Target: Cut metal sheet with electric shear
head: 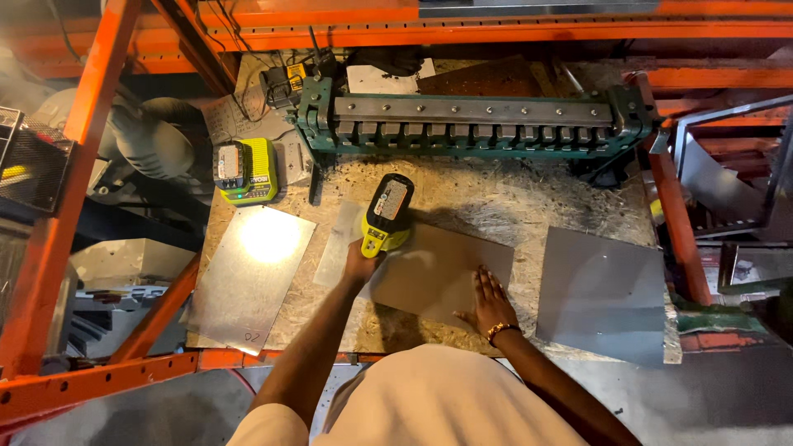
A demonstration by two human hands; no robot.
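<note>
left hand (361, 266) grips yellow power tool (387, 213) — right hand (489, 301) flat on metal sheet (429, 272)

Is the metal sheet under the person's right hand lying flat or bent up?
Flat: the metal sheet lies spread on the workbench, with the right hand pressed palm-down on it.

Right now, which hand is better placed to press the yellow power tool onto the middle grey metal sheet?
Left. The left hand grips the yellow power tool at the middle grey metal sheet's edge; the right hand lies flat, pinning it.
</note>
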